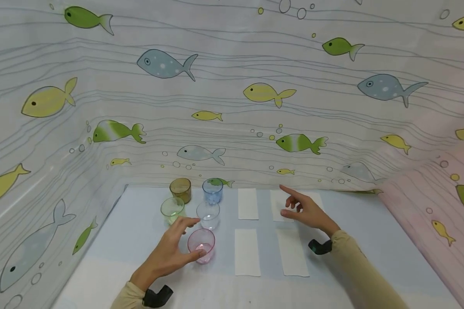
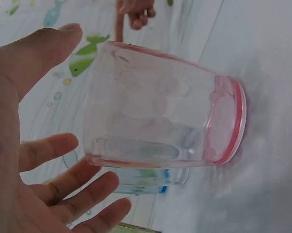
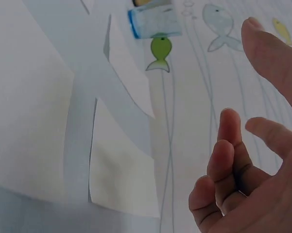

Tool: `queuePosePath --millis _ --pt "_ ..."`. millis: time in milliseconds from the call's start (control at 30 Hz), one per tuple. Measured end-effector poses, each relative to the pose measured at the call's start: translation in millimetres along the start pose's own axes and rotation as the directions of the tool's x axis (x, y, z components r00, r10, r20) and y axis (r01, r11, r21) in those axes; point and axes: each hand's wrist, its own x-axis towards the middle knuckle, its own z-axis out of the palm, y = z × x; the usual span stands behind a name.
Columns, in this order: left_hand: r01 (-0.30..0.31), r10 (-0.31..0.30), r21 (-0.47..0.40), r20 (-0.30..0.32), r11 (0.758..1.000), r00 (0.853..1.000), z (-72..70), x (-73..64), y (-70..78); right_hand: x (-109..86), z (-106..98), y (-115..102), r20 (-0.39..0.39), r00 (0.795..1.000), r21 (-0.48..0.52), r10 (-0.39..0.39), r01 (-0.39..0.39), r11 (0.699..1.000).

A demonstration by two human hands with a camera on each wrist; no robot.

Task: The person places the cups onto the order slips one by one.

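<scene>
A clear glass with a pink tint (image 1: 201,246) stands upright at the front of a group of glasses. My left hand (image 1: 169,253) is spread beside it, thumb and fingers apart around its rim. The left wrist view shows the pink glass (image 2: 160,107) with the thumb off its wall and the fingertips near the rim. Over the back right slips of white paper hovers my right hand (image 1: 307,210), holding nothing. Its index finger points forward, the other fingers loosely bent, as the right wrist view of the hand (image 3: 252,170) shows.
Behind the pink glass stand a colourless glass (image 1: 208,214), a green glass (image 1: 172,210), an amber glass (image 1: 180,191) and a blue glass (image 1: 212,192). White paper slips (image 1: 247,253) lie in two rows right of them. A fish-patterned curtain (image 1: 232,128) encloses the table.
</scene>
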Motion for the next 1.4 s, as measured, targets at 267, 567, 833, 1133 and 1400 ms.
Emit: queuePosePath --millis 267,567,833,1133,1400 --pt "0.059 -0.053 -0.102 0.067 0.993 0.996 9.2 -2.0 -6.2 48.2 29.5 9.4 0.061 0.998 0.061 -0.020 0.016 0.998" --pt "0.103 -0.084 -0.210 0.097 0.972 0.992 18.2 -6.8 -11.0 75.1 47.2 22.9 0.137 0.991 0.021 -0.014 0.012 1.000" --pt "0.090 -0.070 -0.286 0.082 0.954 0.994 21.5 -6.6 -12.2 84.3 54.4 33.7 0.178 0.984 -0.049 0.026 -0.018 0.999" --pt "0.156 -0.130 -0.319 0.101 0.935 0.986 24.7 -8.6 -18.2 90.1 57.2 35.1 0.246 0.969 -0.109 -0.003 0.031 0.994" --pt "0.177 -0.147 -0.355 0.112 0.918 0.983 24.4 -9.2 -20.5 90.4 61.1 30.4 0.242 0.970 -0.141 0.008 0.027 0.990"
